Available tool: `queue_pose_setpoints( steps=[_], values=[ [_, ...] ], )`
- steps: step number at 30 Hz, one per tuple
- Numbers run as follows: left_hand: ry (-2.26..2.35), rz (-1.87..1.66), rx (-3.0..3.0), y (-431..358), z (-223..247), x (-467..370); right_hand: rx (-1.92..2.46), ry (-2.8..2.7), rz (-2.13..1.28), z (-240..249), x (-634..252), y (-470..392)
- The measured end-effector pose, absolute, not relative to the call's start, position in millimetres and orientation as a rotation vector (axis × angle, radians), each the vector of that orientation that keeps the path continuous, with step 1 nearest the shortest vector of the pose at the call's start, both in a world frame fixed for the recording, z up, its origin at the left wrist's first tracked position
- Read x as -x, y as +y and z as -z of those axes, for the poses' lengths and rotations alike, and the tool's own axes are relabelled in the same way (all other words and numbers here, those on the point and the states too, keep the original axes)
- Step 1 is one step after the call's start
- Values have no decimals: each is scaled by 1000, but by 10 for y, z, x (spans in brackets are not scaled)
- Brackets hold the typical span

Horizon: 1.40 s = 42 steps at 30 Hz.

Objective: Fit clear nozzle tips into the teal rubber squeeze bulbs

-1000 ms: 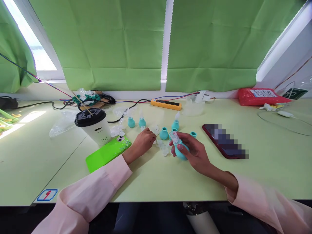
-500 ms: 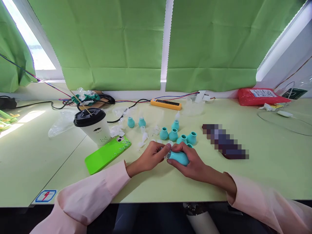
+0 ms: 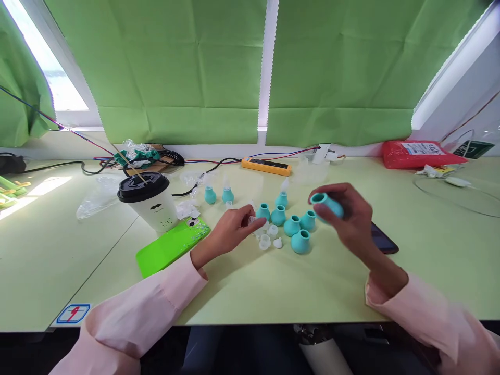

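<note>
My right hand point(image 3: 351, 213) is raised at the right, its fingers wrapped round a teal rubber bulb point(image 3: 332, 205) whose open mouth points up and left. Low over the table, my left hand point(image 3: 232, 229) pinches a small clear plastic cap point(image 3: 253, 221) between thumb and fingers; part of the cap is hidden. Just right of it lie loose clear plastic pieces, among them a round cup-like cap point(image 3: 264, 241) and a small white tip point(image 3: 277, 242). Several open-necked teal bulbs stand between my hands, the nearest bulb point(image 3: 300, 242) in front. Farther back, a teal bulb point(image 3: 282, 200) carries a translucent nozzle.
At the left are a paper cup point(image 3: 158, 211) with a black lid and a lime green phone case point(image 3: 172, 247). A dark phone point(image 3: 385, 240) lies partly behind my right wrist. A yellow power strip point(image 3: 266, 166), cables and a red package point(image 3: 414, 154) line the back.
My hands have moved apart. The right has gone right and up with the teal bulb, whose mouth is now bare. The left has shifted slightly left and up with the clear piece.
</note>
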State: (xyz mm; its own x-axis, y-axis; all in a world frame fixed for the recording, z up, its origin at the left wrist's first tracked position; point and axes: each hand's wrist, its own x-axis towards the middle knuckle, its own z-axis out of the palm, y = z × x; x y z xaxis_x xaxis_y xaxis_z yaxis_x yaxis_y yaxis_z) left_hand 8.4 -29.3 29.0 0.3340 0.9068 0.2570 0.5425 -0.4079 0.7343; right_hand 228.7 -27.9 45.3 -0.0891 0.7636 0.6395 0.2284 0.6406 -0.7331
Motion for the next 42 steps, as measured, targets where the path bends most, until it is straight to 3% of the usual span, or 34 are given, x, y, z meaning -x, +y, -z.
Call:
queue_pose_setpoints(
  steps=[5, 16, 23, 27, 34, 42],
  values=[
    [1554, -560, -2615, -205, -202, 8, 972, -1481, -439, -422, -2513, 203],
    [1300, -132, -2673, -194, -233, 137, 1344, -1794, -504, 22, -2571, 570],
    [1529, -97, -2783, -169, -196, 92, 1299, -1804, -504, 22, -2520, 527],
    [1603, -190, -2798, -111, -351, 31, 1333, -1854, -496, 31, -2490, 532],
    [1644, -833, -2740, 304, -497, -479, 1305, -1835, -280, -30, -2437, 446],
    [1521, -826, -2439, 732, -364, -855, 1131, -1776, -30, -33, -2389, 338]
  ],
)
